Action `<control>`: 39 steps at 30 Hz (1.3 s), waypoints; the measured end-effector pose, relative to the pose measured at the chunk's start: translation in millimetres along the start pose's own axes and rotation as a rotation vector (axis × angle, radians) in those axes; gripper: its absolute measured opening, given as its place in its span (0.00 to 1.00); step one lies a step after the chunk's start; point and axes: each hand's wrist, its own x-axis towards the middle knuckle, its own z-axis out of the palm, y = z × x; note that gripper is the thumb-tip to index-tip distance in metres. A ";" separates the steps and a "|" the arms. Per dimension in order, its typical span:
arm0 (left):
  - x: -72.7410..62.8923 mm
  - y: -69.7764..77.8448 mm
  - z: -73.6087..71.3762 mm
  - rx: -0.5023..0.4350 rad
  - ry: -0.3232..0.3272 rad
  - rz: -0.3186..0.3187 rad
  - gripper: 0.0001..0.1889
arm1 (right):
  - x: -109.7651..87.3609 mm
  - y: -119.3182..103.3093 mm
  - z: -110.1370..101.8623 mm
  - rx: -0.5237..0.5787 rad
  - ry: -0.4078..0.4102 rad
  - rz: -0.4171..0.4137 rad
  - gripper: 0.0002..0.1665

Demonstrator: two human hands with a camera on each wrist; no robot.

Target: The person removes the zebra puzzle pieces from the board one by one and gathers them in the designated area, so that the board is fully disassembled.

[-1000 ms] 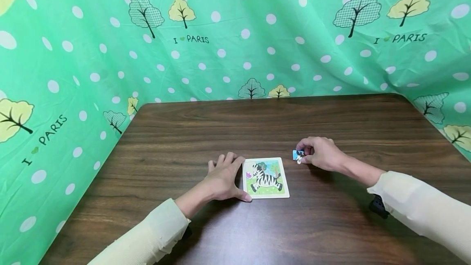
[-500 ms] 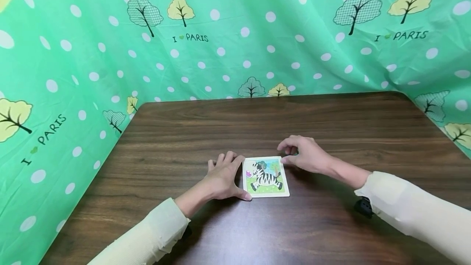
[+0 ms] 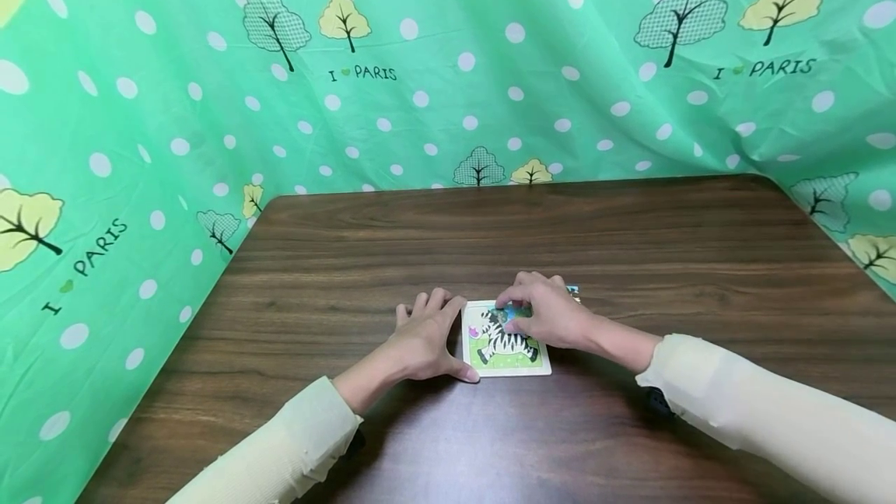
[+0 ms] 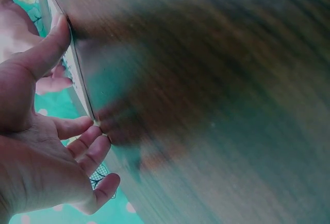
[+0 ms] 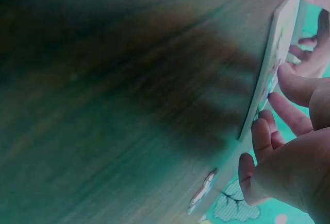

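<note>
A square wooden zebra jigsaw puzzle (image 3: 505, 364) lies on the table in a white frame. My left hand (image 3: 420, 344) rests along its left side, fingers spread, thumb at the near left corner and forefinger at the far left one. Over the upper right of the puzzle, my right hand (image 3: 549, 313) pinches a blue-green puzzle piece (image 3: 516, 313) between thumb and forefinger. The right hand partly hides that piece. A loose puzzle piece (image 3: 574, 292) lies just beyond the right hand; the right wrist view shows this loose piece (image 5: 203, 190) flat on the wood.
The dark wooden table (image 3: 350, 255) extends round the puzzle on all sides. A green dotted curtain (image 3: 420, 99) printed with trees hangs behind the table and down its left side.
My right hand has let go of the loose piece on the table and moved left onto the puzzle, where it now pinches another piece. The left hand has stayed put.
</note>
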 end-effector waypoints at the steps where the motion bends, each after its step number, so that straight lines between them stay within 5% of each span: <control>1: 0.1 0.0 0.4 0.001 0.001 0.004 0.50 | -0.2 -1.1 0.8 -0.027 0.001 -0.005 0.17; 14: 0.0 1.2 0.8 0.003 -0.004 -0.007 0.51 | -3.5 -11.0 4.0 -0.277 0.016 -0.123 0.19; 39: 0.2 1.2 -0.6 0.008 -0.004 -0.002 0.50 | -5.7 -11.1 7.1 -0.298 0.047 -0.173 0.18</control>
